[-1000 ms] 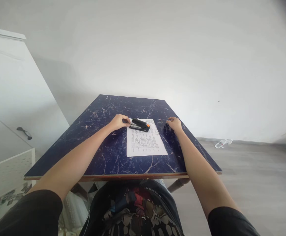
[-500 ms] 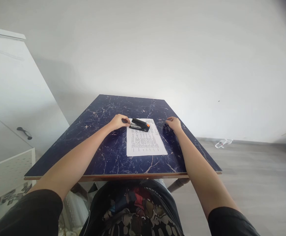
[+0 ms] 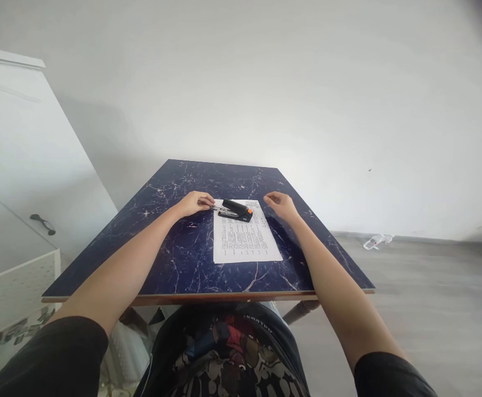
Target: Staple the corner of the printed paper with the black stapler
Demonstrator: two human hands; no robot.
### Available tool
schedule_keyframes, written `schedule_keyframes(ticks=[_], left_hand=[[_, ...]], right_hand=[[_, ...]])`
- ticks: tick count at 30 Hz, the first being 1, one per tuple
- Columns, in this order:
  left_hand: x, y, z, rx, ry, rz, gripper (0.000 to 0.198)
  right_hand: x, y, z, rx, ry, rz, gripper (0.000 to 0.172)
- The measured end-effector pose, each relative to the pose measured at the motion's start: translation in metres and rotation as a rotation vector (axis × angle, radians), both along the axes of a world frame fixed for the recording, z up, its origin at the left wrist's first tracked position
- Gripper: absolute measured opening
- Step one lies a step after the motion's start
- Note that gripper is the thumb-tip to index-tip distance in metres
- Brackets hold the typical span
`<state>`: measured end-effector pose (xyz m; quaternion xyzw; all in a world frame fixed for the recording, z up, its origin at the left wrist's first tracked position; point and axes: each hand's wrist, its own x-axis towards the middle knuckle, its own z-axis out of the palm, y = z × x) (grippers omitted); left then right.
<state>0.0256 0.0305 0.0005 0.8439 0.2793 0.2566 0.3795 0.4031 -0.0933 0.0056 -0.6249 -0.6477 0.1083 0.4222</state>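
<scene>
A black stapler (image 3: 237,210) with an orange patch at its right end lies across the upper part of printed paper sheets (image 3: 247,245). Its jaws gape toward the left, and silvery metal shows between them. My left hand (image 3: 194,203) is at that gaping end, thumb and fingers pinched on a thin metal piece that sticks out of the stapler. To the right of the paper, my right hand (image 3: 281,205) hovers with curled fingers and the tips close together. Whatever those fingers may hold is too small to make out.
The sheets lie on a dark blue marbled table (image 3: 191,253). A white cabinet (image 3: 38,149) with a dark handle stands on the left. Behind the table rises a pale wall (image 3: 241,99). A clear plastic item (image 3: 377,241) lies on the floor at the right.
My left hand has shifted slightly left, drawing the thin metal piece away from the stapler's front. My right hand has moved left, toward the paper and stapler. The stapler has barely moved.
</scene>
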Motion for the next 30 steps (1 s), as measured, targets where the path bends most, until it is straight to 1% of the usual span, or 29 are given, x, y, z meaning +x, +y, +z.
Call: schedule_keyframes(ticks=[2,3,4,6,9,11,18,30], left_hand=[[0.007,-0.001,-0.004,0.029,-0.023,0.043,0.030],[0.012,-0.002,-0.007,0.044,-0.036,0.058,0.028],[0.017,-0.004,-0.010,0.056,-0.049,0.067,0.026],[0.026,-0.007,-0.016,0.065,-0.080,0.074,0.023],[0.036,-0.011,-0.021,0.079,-0.109,0.089,0.025],[0.039,-0.013,-0.021,0.088,-0.099,0.095,0.029],[0.047,-0.014,-0.016,0.102,0.010,0.124,0.030],[0.054,-0.024,-0.008,0.128,0.037,0.177,0.021]], right_hand=[[-0.022,-0.003,0.001,-0.008,-0.012,0.199,0.037],[-0.031,-0.003,-0.001,-0.021,-0.019,0.272,0.041],[-0.040,-0.003,-0.003,-0.038,-0.024,0.319,0.048],[-0.052,-0.001,-0.008,-0.078,-0.027,0.356,0.059],[-0.058,0.003,-0.015,-0.129,-0.012,0.351,0.064],[-0.057,0.005,-0.016,-0.144,0.003,0.338,0.065],[-0.056,0.003,-0.013,-0.178,0.016,0.334,0.066],[-0.063,-0.001,-0.006,-0.176,-0.019,0.307,0.059]])
